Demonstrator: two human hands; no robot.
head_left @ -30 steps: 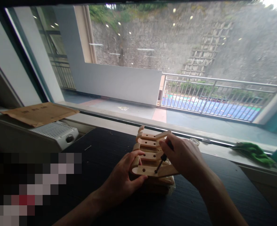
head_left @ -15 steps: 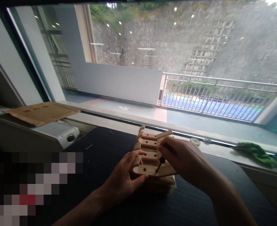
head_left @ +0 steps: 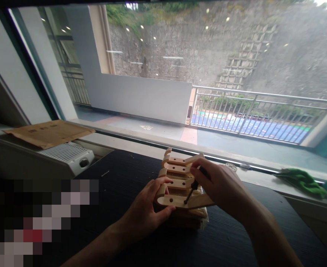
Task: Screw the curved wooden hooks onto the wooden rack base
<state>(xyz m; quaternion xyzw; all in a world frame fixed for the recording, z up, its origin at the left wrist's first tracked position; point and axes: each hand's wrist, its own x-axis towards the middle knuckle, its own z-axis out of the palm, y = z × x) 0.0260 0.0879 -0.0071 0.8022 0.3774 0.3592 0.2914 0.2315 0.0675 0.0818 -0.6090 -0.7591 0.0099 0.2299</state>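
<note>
My left hand (head_left: 147, 203) is closed on the near end of a pale wooden hook rack (head_left: 178, 201), with the thumb along its front edge. The rack has several parallel strips with curved ends and dark holes. In my right hand (head_left: 221, 182) is a screwdriver (head_left: 194, 185) with a dark handle, held tilted. Its tip meets the right-hand hole of the nearest strip. My fingers hide the top of the handle. Under the rack lies a stack of wooden pieces (head_left: 201, 215) in what looks like clear plastic wrap.
A dark table (head_left: 119, 174) stands against the window sill. On the sill lie a roll of tape (head_left: 231, 167) and a green cloth (head_left: 299, 181). A brown envelope (head_left: 50, 131) rests on a white vented unit (head_left: 69, 155) at left.
My right hand has shifted slightly right and up, and the screwdriver leans more to the right, showing more of its shaft. My left hand stays on the rack.
</note>
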